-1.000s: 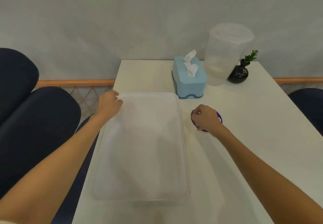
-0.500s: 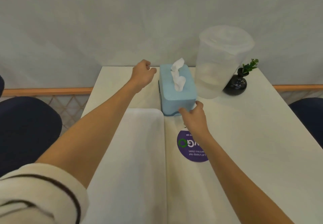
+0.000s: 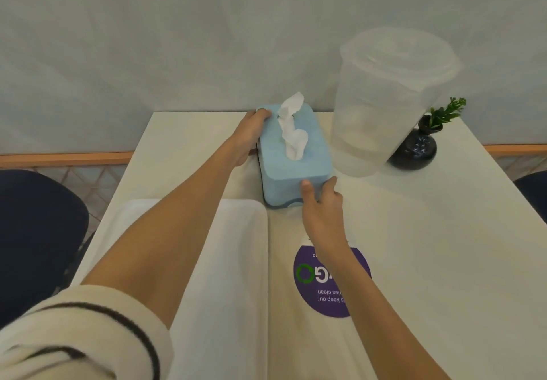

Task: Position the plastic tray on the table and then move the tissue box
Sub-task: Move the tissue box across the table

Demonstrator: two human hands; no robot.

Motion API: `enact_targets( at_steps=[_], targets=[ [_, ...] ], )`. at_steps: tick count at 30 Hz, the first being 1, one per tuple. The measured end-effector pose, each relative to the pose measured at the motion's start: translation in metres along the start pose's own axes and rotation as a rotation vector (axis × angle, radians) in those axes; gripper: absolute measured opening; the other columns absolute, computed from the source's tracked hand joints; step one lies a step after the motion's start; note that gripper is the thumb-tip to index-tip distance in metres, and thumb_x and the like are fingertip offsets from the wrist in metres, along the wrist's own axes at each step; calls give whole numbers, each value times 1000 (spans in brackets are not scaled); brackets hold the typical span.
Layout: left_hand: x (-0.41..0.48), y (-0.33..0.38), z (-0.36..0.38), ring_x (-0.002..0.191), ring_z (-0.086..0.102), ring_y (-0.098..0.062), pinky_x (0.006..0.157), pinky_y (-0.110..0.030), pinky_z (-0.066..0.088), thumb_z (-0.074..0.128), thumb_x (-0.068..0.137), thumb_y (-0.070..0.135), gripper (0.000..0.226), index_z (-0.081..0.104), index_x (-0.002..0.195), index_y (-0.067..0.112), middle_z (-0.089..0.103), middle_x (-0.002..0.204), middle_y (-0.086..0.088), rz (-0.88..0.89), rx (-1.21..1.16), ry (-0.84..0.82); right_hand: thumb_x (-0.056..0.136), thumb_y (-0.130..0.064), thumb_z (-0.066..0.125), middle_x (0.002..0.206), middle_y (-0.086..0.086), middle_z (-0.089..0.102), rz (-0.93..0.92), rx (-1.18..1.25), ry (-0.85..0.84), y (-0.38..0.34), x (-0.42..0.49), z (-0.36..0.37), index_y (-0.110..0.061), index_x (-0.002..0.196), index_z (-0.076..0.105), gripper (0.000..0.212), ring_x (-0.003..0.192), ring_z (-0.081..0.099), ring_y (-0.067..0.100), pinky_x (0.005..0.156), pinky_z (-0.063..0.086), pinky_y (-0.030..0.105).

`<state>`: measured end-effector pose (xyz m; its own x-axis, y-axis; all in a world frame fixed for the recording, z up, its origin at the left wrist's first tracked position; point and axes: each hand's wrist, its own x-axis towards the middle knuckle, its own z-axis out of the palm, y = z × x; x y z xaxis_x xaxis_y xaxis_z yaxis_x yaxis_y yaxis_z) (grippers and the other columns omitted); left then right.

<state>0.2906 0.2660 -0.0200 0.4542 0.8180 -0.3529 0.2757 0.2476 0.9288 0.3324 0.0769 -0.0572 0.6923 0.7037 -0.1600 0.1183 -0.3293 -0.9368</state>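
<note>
A light blue tissue box (image 3: 305,154) with a white tissue sticking out of its top stands near the back of the white table (image 3: 429,261). My left hand (image 3: 250,136) grips its far left corner, fingers curled over the top edge. My right hand (image 3: 321,202) holds its near right corner, thumb on the front face. The translucent white plastic tray (image 3: 236,276) lies flat on the table's near left, partly under my left forearm.
A tall translucent plastic container (image 3: 381,104) stands just right of the box. Behind it sits a small dark vase (image 3: 414,148) with a green sprig. A purple round sticker (image 3: 328,285) lies under my right wrist. Dark chairs flank the table at left (image 3: 35,231) and right.
Both hands left the tray and the sticker and reached forward. The left hand came from beside the box onto its far left corner; the right hand closed on its near right corner.
</note>
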Motion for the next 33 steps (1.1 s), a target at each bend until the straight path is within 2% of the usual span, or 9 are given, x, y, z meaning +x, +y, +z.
enact_targets(
  at_steps=[2, 4, 6, 11, 15, 18, 20, 26, 33],
  targets=[
    [0, -1, -7, 88, 56, -14, 68, -30, 40, 39, 91, 40, 43, 49, 127, 20, 60, 102, 2, 18, 1, 25, 100, -37, 33, 141, 17, 41, -13, 7, 13, -2, 4, 4, -9, 152, 10, 63, 123, 49, 32, 102, 45, 47],
    [-1, -3, -18, 97, 50, -18, 73, -35, 37, 41, 89, 42, 43, 47, 126, 22, 54, 115, 0, 37, 12, 78, 101, -38, 27, 144, 12, 40, -32, 36, 18, -4, 10, 5, -14, 154, 2, 63, 123, 48, 24, 96, 45, 37],
    [-4, -6, -31, 104, 48, -20, 79, -41, 39, 45, 87, 43, 37, 44, 120, 26, 49, 119, 2, 58, -6, 136, 101, -40, 24, 149, 6, 37, -27, 98, 16, -9, 18, 8, -20, 154, -1, 62, 124, 43, 17, 93, 37, 26],
    [-17, -25, -68, 116, 43, -17, 86, -46, 49, 53, 86, 41, 43, 40, 126, 27, 38, 127, 5, 129, -121, 244, 96, -54, 28, 159, -6, 24, -11, 233, -41, -37, 47, 24, -27, 153, -1, 70, 142, 30, 17, 99, 25, 22],
    [-26, -36, -101, 116, 41, -18, 91, -44, 51, 53, 89, 44, 57, 35, 139, 27, 33, 124, 5, 156, -68, 326, 96, -51, 33, 156, -2, 34, -33, 190, -112, -58, 80, 44, -29, 154, 9, 66, 137, 40, 21, 112, 32, 33],
    [-30, -46, -124, 116, 43, -19, 96, -45, 51, 55, 88, 46, 58, 37, 139, 26, 33, 125, 3, 163, -34, 365, 96, -46, 34, 143, 4, 50, -25, 182, -190, -68, 99, 65, -27, 147, 32, 54, 122, 53, 25, 106, 42, 42],
    [-32, -51, -137, 119, 46, -22, 98, -48, 51, 58, 84, 46, 59, 40, 137, 24, 36, 131, -2, 163, -31, 391, 96, -43, 34, 139, 7, 53, -16, 178, -238, -73, 106, 80, -27, 142, 37, 49, 119, 55, 28, 105, 43, 47],
    [-31, -57, -163, 121, 49, -27, 101, -52, 47, 59, 72, 58, 73, 41, 133, 24, 41, 133, -4, 145, 50, 440, 94, -47, 31, 147, 7, 45, 23, 138, -300, -86, 121, 114, -31, 149, 25, 57, 125, 50, 30, 107, 41, 49],
    [-24, -75, -184, 119, 49, -25, 101, -50, 48, 61, 76, 62, 74, 39, 135, 23, 40, 128, -3, 141, 92, 474, 93, -43, 32, 142, 5, 50, 62, 125, -343, -82, 133, 147, -31, 145, 34, 54, 120, 54, 28, 106, 43, 48]
  ],
)
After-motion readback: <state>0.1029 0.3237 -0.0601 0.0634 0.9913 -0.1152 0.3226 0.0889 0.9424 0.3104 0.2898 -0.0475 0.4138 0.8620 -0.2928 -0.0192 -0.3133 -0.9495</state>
